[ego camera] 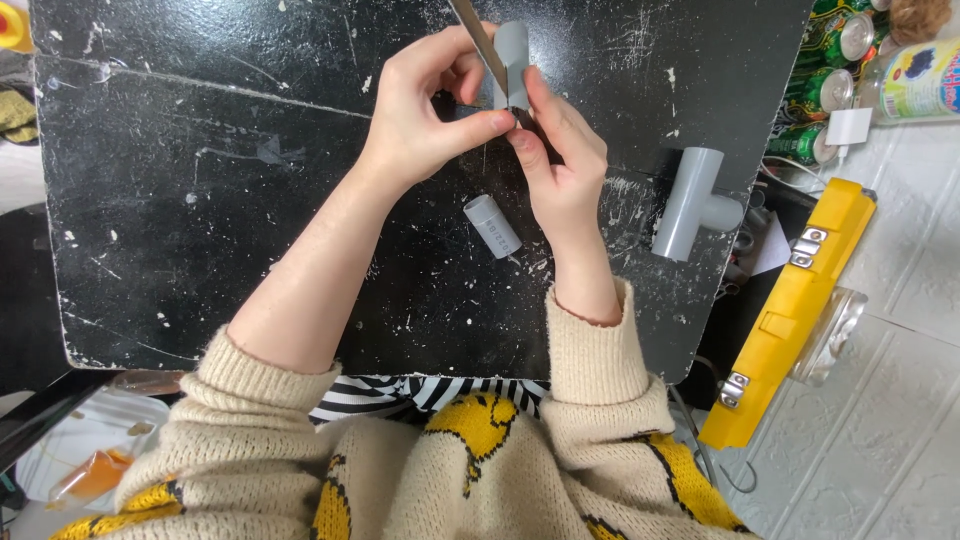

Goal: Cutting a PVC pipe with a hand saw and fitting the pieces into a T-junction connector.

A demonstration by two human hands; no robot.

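Black, scratched counter (200, 200) over white tiled floor (890, 400): left hand (420, 110) and right hand (560, 165) together grip grey fitting (512, 55) at far edge; grey cap (491, 226), tee (690, 205) lie near.

I see a short tube (492, 226) lying on the counter (200, 200) between my wrists — a tee fitting (690, 205) to its right, a long case (790, 310) beyond the counter's right edge.

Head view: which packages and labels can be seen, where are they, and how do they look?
Green cans: top right corner beside the black board, lying down, silver ends.
Jar: far top right, on its side, pale yellow label with a fruit picture.
White tag: just below the cans, small, square, plain.
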